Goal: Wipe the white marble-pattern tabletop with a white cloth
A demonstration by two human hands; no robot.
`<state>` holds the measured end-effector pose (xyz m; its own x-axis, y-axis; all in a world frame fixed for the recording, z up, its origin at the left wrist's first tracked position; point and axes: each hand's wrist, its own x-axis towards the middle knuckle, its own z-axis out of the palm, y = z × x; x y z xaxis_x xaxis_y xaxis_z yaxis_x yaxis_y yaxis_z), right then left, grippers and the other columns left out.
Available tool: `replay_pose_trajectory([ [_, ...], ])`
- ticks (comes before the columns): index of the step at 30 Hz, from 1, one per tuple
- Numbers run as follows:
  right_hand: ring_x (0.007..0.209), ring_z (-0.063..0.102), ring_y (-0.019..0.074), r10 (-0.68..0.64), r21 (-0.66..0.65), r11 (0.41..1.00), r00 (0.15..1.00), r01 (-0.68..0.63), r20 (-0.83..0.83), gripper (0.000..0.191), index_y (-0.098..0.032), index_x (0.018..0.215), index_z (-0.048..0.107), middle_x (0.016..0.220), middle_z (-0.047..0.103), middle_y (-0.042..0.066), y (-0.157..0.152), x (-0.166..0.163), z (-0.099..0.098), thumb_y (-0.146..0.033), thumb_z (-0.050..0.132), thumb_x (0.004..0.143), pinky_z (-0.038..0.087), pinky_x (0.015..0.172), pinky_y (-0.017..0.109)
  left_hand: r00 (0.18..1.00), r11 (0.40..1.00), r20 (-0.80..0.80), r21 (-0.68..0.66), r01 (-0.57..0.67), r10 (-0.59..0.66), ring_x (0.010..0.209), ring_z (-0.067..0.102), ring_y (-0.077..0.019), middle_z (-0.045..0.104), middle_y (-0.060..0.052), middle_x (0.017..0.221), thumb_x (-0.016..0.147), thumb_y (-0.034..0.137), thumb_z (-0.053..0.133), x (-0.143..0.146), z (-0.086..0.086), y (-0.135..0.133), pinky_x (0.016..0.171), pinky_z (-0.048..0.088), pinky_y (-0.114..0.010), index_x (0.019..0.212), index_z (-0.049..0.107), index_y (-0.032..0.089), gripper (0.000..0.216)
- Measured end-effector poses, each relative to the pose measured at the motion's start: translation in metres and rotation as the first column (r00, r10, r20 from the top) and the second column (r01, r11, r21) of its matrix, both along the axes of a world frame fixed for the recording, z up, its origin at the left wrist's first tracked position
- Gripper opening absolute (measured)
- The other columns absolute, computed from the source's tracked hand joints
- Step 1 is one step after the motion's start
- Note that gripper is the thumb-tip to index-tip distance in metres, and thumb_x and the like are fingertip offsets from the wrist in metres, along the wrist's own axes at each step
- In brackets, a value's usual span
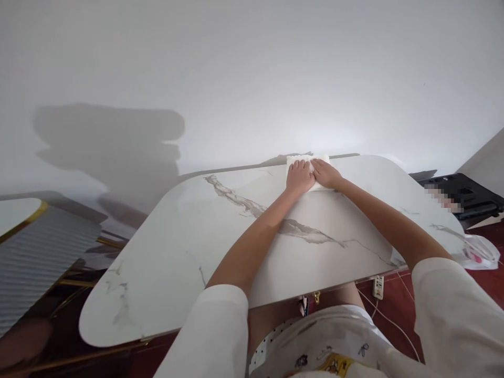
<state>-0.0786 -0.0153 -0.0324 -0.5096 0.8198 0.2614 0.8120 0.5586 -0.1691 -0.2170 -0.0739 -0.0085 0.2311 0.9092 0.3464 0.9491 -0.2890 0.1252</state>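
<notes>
Both of my hands press a white cloth (290,164) down on the marble-patterned tabletop (173,247), close to its far edge by the wall. My left hand (300,177) lies over the cloth's left part with its fingers bent onto it. Touching it on the right, my right hand (326,174) grips the cloth with its fingers together. The cloth's back and front edges show around the hands; the part under the palms is hidden.
A white wall (252,79) rises behind the table. At left stands a ribbed grey cabinet (47,247) with gold trim. At right are a black case (468,194) and a plastic bag (482,253). A power strip (378,287) with a cable lies on the red floor.
</notes>
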Motion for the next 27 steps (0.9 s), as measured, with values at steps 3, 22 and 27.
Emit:
replay_pose_trajectory([
  [3, 0.146, 0.032, 0.0296, -0.012, -0.024, 1.0, 1.0, 0.013, 0.016, 0.06, 0.001, 0.148, 0.037, 0.156, 0.037, 0.019, -0.027, 0.004, 0.003, -0.026, 0.025, 0.095, 0.026, 0.121, 0.048, 1.0, 1.0, -0.008, -0.006, 0.019, -0.019, 0.127, 0.045, -0.0299, 0.057, -0.015, 0.131, 0.092, 0.021, 0.036, 0.002, 0.0, -0.02, 0.108, 0.034, -0.043, 0.128, 0.053, 0.014, 0.04],
  [22, 0.147, 0.029, 0.0291, 0.046, -0.049, 0.998, 0.999, -0.045, 0.014, 0.06, -0.006, 0.15, 0.036, 0.158, 0.036, 0.014, -0.185, 0.014, 0.008, -0.032, 0.024, 0.097, 0.027, 0.121, 0.052, 0.999, 0.999, -0.009, -0.034, 0.042, -0.042, 0.13, 0.044, -0.0328, 0.055, -0.018, 0.132, 0.092, 0.022, 0.035, 0.003, -0.001, -0.171, 0.108, 0.037, -0.046, 0.13, 0.051, 0.01, 0.043],
  [27, 0.147, 0.029, 0.0278, 0.053, -0.031, 0.998, 0.998, -0.052, 0.023, 0.061, -0.004, 0.149, 0.037, 0.157, 0.037, 0.016, -0.225, 0.019, 0.005, -0.033, 0.024, 0.098, 0.026, 0.122, 0.047, 1.0, 0.999, -0.022, -0.05, 0.009, -0.01, 0.138, 0.038, -0.0357, 0.048, -0.02, 0.145, 0.092, 0.023, 0.036, 0.007, -0.003, -0.211, 0.115, 0.031, -0.049, 0.138, 0.045, 0.006, 0.05],
])
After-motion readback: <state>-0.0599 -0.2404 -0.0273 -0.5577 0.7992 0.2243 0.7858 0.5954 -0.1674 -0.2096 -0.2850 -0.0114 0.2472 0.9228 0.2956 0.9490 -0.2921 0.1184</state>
